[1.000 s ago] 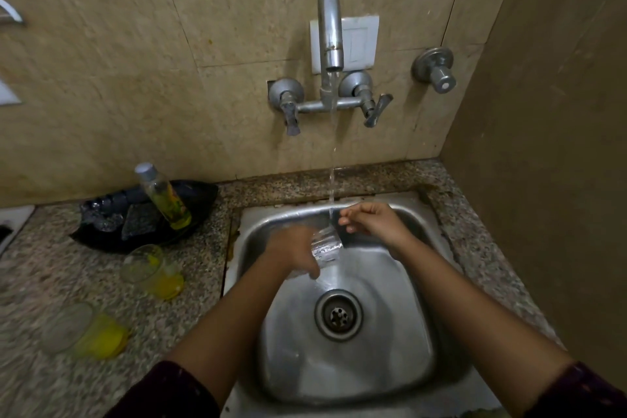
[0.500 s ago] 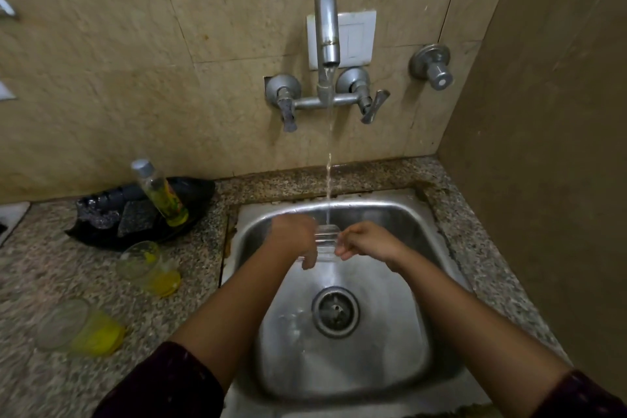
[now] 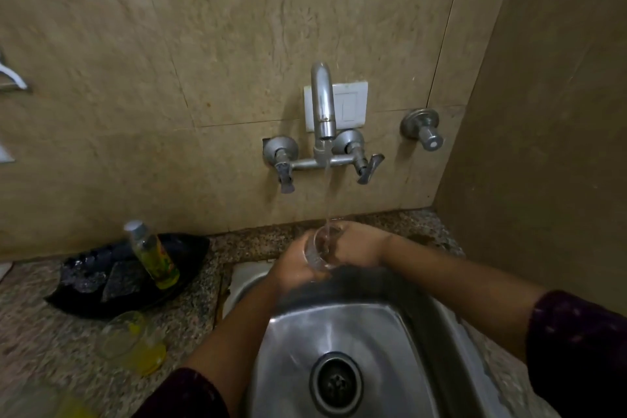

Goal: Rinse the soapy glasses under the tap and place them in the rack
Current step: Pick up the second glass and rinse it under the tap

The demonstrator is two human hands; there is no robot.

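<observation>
A clear drinking glass [image 3: 321,248] stands upright under the running tap [image 3: 324,112], and the thin stream falls into its mouth. My left hand [image 3: 291,266] grips the glass from the left and below. My right hand [image 3: 356,246] curls round its right side. Both hands hover over the back of the steel sink [image 3: 383,332]. Two more glasses with yellow bottoms lie on the counter at the left, one [image 3: 130,341] nearer the sink and one [image 3: 44,402] blurred at the bottom edge. No rack shows in view.
A black tray [image 3: 101,285] at the back left holds a scrubber and a bottle of yellow liquid [image 3: 152,254]. Two tap handles [image 3: 364,163] and a separate valve [image 3: 424,132] stick out of the tiled wall. A side wall closes off the right.
Both hands lifted the glass and turned it upright under the stream. The view has dipped, so the sink sits lower in frame.
</observation>
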